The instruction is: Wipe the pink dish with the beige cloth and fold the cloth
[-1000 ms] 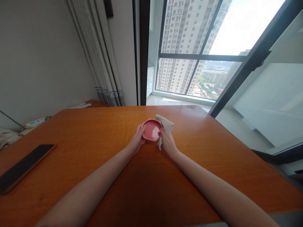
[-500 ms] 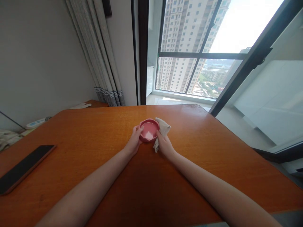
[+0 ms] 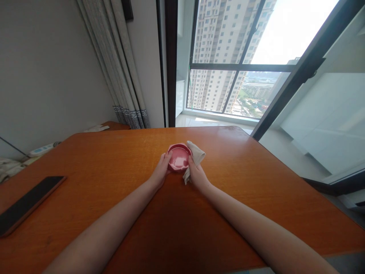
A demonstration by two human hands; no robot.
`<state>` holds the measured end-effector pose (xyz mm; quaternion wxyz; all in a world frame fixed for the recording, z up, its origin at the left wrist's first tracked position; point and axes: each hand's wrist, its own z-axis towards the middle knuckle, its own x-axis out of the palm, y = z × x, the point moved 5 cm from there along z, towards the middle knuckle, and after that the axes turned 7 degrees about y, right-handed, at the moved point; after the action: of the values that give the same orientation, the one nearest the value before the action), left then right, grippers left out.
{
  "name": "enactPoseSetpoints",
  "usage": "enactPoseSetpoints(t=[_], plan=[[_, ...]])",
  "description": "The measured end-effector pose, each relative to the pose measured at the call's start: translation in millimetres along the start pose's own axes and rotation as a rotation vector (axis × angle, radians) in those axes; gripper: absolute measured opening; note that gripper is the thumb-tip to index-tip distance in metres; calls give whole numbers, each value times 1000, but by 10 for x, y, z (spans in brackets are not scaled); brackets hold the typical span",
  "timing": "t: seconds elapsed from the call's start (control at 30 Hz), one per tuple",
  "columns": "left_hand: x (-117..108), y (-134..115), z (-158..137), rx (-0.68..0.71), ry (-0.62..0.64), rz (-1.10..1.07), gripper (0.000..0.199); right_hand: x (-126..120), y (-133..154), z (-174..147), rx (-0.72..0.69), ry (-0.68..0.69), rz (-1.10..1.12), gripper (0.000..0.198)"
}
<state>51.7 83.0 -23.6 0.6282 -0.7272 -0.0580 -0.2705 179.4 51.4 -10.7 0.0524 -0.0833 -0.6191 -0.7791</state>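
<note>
A small shallow pink dish (image 3: 179, 159) with a glossy round hollow and an angular rim is between my two hands, over the middle of the table. My left hand (image 3: 161, 169) grips its left side, thumb over the rim and the other fingers mostly hidden beneath. At the right side, my right hand (image 3: 199, 176) is closed on a pale cloth (image 3: 197, 153) pressed against the dish's edge. One folded end of the cloth sticks out above the hand, and another hangs below the thumb side.
The brown wooden table (image 3: 114, 152) spreads under both arms. A long dark flat object (image 3: 31, 203) lies at its left. Beyond the left edge are a white remote-like device (image 3: 41, 149) and fabric. A grey curtain (image 3: 114, 61) hangs behind, beside a large window (image 3: 228, 66).
The dish looks slightly turned between my hands, and the cloth's lower end has shifted a little left. Both hands keep their hold; the camera view has moved slightly.
</note>
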Motion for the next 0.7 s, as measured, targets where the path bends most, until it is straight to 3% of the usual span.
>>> enactPoseSetpoints(t=[0.13, 0.23, 0.33, 0.43, 0.57, 0.7], plan=[[47, -21, -6, -152, 147, 30, 52, -111, 34, 119, -34, 96, -58, 52], [-23, -19, 12, -120, 43, 104, 49, -127, -23, 161, 5, 121, -46, 48], [-45, -11, 12, -45, -39, 41, 46, -106, -96, 152, 27, 78, -16, 52], [34, -22, -11, -9, 37, -80, 45, -108, -117, 149, 19, 54, -21, 57], [139, -20, -45, -98, 201, -86, 46, -183, -57, 177, -18, 52, -34, 55], [37, -35, -12, -69, 128, 31, 47, -167, -43, 177, -20, 120, -43, 47]])
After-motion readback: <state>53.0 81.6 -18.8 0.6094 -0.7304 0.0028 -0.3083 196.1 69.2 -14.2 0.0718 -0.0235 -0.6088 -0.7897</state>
